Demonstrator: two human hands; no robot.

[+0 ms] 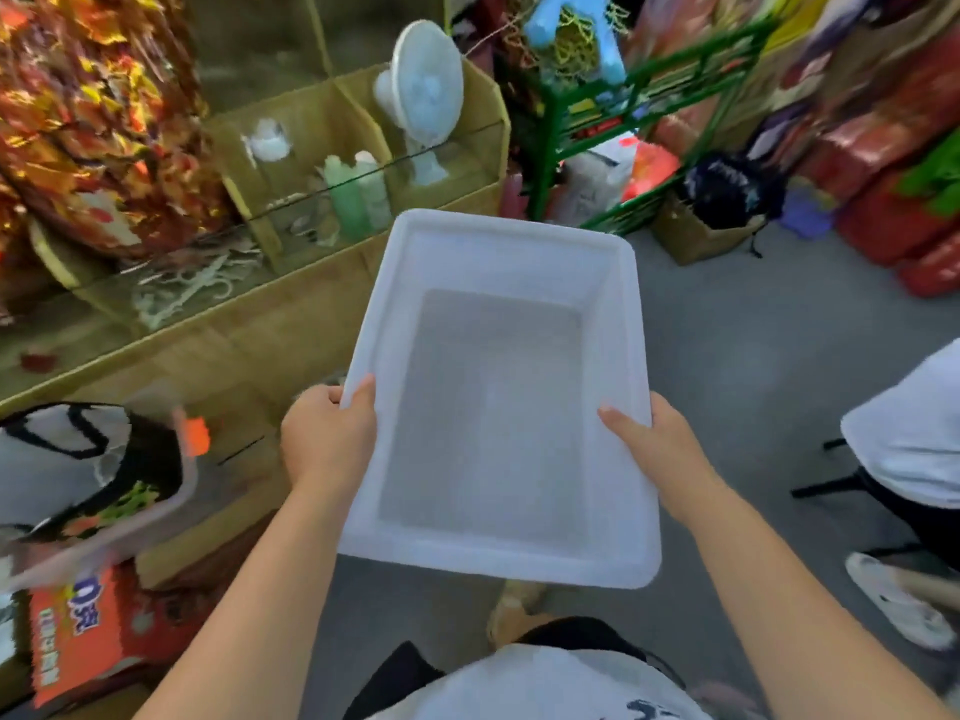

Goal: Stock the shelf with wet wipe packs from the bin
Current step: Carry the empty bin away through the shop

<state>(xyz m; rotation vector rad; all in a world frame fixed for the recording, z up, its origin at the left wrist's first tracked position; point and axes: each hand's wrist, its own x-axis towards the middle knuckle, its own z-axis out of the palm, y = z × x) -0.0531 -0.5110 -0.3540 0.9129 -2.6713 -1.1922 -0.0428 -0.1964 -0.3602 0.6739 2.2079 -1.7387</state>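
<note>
A white translucent plastic bin hangs in front of me above the grey floor, and nothing lies inside it. My left hand grips its left rim, thumb over the edge into the bin. My right hand grips the right rim the same way, thumb inside. No wet wipe packs show in the bin. At the lower left lie orange packs with printed lettering; I cannot tell what they are.
A glass-topped wooden counter runs along the left, holding a white desk fan and green bottles. A green wire rack stands behind the bin. Another person's white clothing and shoe sit at the right.
</note>
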